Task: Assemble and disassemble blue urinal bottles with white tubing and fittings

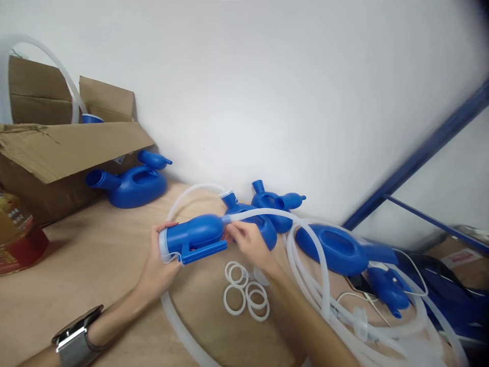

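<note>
My left hand (162,255) is wrapped round the wide, white-rimmed end of a blue plastic urinal funnel (198,232). The funnel lies sideways above the table, its straight blue handle toward me. A translucent hose (263,212) meets the narrow nozzle (226,219) at its right end. Close under that joint, my right hand (246,237) has its thumb and fingers drawn together at the hose's end; some fingertips are hidden behind the funnel. Behind my right hand stands a blue urinal bottle (262,224) with a white-ringed mouth. Several white rings (234,299) lie below my hands.
At left, a blue bottle (137,188) stands beside an open cardboard box (76,148). A red and gold container (19,239) is at the left edge. On the right lie another blue bottle (332,250), coiled hoses (317,285), a small blue funnel (387,290) and a phone (359,284).
</note>
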The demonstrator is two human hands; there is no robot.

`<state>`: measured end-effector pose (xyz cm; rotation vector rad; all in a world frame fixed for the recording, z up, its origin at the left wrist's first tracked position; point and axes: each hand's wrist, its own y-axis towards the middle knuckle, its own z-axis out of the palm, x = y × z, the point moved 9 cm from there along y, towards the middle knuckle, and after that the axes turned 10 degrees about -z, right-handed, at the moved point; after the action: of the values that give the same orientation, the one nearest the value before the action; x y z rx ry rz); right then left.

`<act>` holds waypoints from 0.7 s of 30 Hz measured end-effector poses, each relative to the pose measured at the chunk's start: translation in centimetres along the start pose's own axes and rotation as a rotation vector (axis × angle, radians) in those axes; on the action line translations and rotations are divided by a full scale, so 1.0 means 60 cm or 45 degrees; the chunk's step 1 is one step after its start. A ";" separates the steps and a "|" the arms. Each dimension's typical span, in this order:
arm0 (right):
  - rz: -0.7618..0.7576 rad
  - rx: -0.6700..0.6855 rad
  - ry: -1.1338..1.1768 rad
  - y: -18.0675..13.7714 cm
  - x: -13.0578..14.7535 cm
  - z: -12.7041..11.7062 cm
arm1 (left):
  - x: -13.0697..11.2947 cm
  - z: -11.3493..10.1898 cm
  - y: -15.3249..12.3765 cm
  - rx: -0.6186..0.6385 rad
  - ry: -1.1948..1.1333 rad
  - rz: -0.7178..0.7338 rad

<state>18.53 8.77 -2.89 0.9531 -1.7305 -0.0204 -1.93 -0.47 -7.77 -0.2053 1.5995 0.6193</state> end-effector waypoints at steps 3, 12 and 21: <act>0.024 -0.001 -0.029 0.000 0.006 0.004 | 0.003 0.000 -0.002 0.001 0.042 0.013; 0.101 -0.007 0.091 -0.002 -0.006 0.007 | 0.011 -0.003 0.002 0.017 0.112 0.071; 0.181 0.087 0.219 0.002 -0.026 0.013 | 0.026 -0.002 0.010 0.059 0.287 0.228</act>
<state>17.92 9.43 -4.38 0.8535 -1.6438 0.2092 -2.52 0.34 -9.13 -0.1004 1.8620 0.7151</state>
